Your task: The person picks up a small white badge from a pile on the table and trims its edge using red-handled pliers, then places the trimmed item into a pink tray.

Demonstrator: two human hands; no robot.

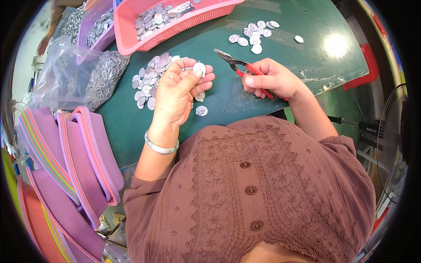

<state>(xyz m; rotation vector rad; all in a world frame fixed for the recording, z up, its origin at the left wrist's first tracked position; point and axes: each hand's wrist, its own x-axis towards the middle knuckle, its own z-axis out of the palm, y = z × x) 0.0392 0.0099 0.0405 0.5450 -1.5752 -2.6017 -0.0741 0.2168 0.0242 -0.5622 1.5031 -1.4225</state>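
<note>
My left hand (177, 90) pinches a small oval silver medal (199, 68) between thumb and fingers, above the green table. In my right hand (274, 79) is a pair of pliers with red handles (255, 70); their dark jaws (223, 54) point up and left, apart from the medal. A heap of similar medals (149, 81) lies just left of and behind my left hand. One loose medal (201, 111) rests below its fingers, with another partly hidden beside it. Beyond the pliers a smaller group of medals (254, 31) is spread out, and a single medal (298, 39) lies to their right.
A pink basket (175, 27) of medals stands at the back, beside a purple basket (97, 23). Left of the heap is a clear plastic bag of metal links (107, 76). Stacked baskets (90, 153) stand at the left; a fan (392, 140) is at the right. Another person's arm (50, 28) shows far left.
</note>
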